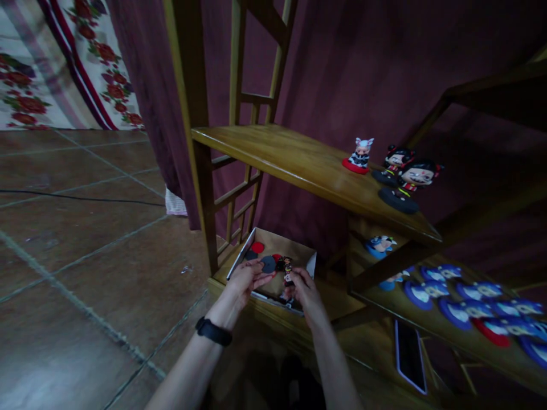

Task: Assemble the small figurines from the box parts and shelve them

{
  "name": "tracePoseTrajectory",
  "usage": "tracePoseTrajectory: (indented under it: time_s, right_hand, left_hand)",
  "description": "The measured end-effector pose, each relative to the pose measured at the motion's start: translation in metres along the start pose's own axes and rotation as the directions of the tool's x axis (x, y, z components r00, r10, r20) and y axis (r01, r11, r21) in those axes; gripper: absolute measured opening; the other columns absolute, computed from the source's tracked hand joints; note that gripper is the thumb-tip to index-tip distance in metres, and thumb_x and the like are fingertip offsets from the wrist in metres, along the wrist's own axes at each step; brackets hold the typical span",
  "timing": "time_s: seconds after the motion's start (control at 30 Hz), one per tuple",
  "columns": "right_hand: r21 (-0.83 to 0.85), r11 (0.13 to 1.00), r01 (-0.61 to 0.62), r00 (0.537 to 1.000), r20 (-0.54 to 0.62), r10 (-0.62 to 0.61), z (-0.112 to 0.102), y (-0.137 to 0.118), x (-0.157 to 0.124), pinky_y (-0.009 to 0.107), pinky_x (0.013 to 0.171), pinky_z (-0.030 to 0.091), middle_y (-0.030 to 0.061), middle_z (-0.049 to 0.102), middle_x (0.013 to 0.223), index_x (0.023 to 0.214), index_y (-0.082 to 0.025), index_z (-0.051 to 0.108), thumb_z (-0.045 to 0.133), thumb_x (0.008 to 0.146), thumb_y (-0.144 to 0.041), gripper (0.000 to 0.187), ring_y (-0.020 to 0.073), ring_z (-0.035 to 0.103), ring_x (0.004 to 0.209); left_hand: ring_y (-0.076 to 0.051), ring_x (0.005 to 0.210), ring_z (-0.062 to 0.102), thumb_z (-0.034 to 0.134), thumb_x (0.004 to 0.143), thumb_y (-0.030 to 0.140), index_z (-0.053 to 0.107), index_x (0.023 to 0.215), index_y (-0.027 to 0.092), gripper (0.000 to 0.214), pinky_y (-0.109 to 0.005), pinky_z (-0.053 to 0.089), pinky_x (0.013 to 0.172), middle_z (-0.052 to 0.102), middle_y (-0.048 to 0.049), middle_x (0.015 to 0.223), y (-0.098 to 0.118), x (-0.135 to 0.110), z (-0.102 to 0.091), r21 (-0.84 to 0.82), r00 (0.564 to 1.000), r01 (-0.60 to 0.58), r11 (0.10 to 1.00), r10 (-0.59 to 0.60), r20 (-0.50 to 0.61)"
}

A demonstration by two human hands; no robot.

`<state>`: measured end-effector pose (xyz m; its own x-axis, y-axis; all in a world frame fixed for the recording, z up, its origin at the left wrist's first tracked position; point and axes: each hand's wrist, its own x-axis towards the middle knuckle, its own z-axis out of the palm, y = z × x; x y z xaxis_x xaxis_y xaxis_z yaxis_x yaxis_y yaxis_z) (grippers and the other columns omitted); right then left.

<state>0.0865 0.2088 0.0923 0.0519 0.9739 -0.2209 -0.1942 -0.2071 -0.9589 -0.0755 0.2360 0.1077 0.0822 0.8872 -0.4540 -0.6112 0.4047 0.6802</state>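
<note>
Over an open cardboard box (294,245) on the low shelf, both of my hands are at work. A dark grey round base (268,264) is pinched in my left hand (245,279), its flat face turned up. My right hand (304,287) grips a small figurine (288,267) with dark hair and red-and-black clothing, held close beside the base. The base and figurine look apart, though their near edges are hard to make out. Inside the box lie a red round base (257,247) and another dark base (251,255). More small pieces sit partly hidden behind my right hand.
On the wooden shelf (273,145) above stand a white-haired figurine (361,152) on a red base and two dark-haired figurines (416,176) on dark bases. Several blue figurines (465,307) fill the lower right shelf. A phone (410,356) lies nearby. A wooden post (199,171) rises at left.
</note>
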Motion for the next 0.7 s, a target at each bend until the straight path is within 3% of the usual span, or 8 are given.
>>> tracePoseTrajectory:
  time_s: [0.27,0.47,0.7]
  right_hand:
    - [-0.032,0.999,0.044,0.999,0.003,-0.043,0.0052,-0.0007,-0.0014,0.021,0.045,0.050,-0.0028,0.057,0.069,0.089,-0.019,0.058,0.062,0.068,-0.049,0.037,0.0076,0.053,0.050]
    - [-0.097,0.993,0.067,0.998,0.004,-0.067,0.0062,0.0052,0.0023,0.018,0.039,0.043,-0.0060,0.052,0.053,0.084,-0.019,0.058,0.058,0.071,-0.052,0.036,0.0069,0.048,0.041]
    - [-0.201,0.974,0.108,0.993,-0.017,-0.114,0.0095,0.0059,0.0035,0.017,0.035,0.035,-0.0081,0.049,0.047,0.092,-0.019,0.058,0.054,0.073,-0.053,0.039,0.0056,0.041,0.035]
  left_hand:
    - [-0.018,0.065,0.068,0.060,0.074,0.008,0.058,0.091,0.010,0.017,-0.028,0.056,0.060,0.069,-0.0106,0.075,-0.0024,0.0007,-0.0003,0.083,0.998,0.056,0.995,-0.055,-0.016]
    - [-0.016,0.064,0.066,0.068,0.070,0.018,0.062,0.080,0.011,0.014,-0.025,0.054,0.062,0.069,-0.0090,0.071,-0.0034,-0.0050,0.0016,0.167,0.997,0.055,0.984,-0.062,0.042]
    - [-0.012,0.059,0.063,0.075,0.061,0.030,0.065,0.077,0.010,0.028,-0.020,0.050,0.055,0.069,-0.0083,0.071,-0.0044,-0.0068,0.0007,0.222,0.999,0.006,0.975,-0.016,0.045]
